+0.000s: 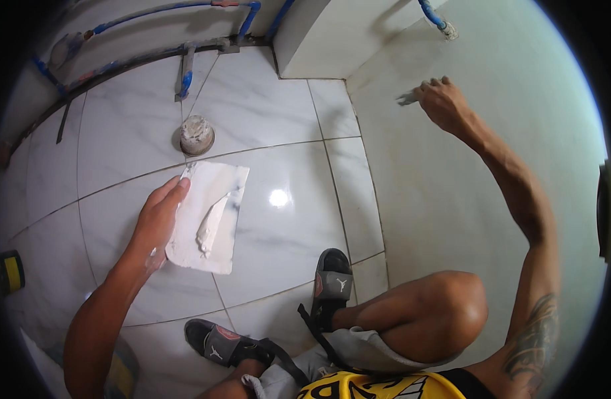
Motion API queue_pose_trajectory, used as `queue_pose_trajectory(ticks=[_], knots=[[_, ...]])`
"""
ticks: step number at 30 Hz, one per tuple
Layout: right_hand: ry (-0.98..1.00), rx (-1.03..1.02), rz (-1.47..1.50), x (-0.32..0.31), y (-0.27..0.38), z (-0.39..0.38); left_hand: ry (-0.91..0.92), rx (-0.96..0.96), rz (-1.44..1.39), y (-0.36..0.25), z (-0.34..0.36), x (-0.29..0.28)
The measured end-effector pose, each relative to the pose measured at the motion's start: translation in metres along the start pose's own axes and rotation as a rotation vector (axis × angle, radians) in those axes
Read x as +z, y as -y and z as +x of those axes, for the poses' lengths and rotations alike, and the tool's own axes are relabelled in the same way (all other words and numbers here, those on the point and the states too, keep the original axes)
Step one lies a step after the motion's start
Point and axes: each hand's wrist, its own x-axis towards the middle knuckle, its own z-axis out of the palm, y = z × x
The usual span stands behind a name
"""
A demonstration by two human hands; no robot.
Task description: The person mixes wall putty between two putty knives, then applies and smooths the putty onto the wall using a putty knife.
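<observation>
Open tiled floor (279,219) lies between the two raised hands, offering free passage. A round drain fitting (194,135) sits beyond it, blue pipes (152,12) line the far edge, and a white wall (451,199) closes the right side.

The left hand (158,223) holds a white board (209,216) with a dab of putty (211,226) above the tiled floor (279,120). The right hand (443,101) presses a scraper (407,99) to the wall (451,199).
</observation>
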Motion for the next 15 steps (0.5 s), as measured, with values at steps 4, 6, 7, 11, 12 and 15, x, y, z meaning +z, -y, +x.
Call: queue_pose_trajectory(ticks=[4,6,7,11,12,15], knots=[[0.087,0.132,1.024,-0.052,0.064,-0.004,0.017,-0.024,-0.019,0.001,0.005,0.006],[0.161,0.152,1.557,-0.047,0.081,-0.012,0.021,-0.047,-0.051,0.005,0.011,0.013],[0.241,0.175,2.093,-0.046,0.087,-0.016,0.022,-0.053,-0.055,0.006,0.012,0.017],[0.340,0.143,2.373,-0.043,0.105,-0.018,0.099,-0.067,-0.094,0.007,0.015,0.024],[0.351,0.133,2.380,-0.043,0.109,-0.016,0.103,-0.077,-0.081,0.007,0.015,0.025],[0.423,0.056,2.563,-0.049,0.117,-0.017,0.099,-0.096,-0.065,0.008,0.016,0.029]])
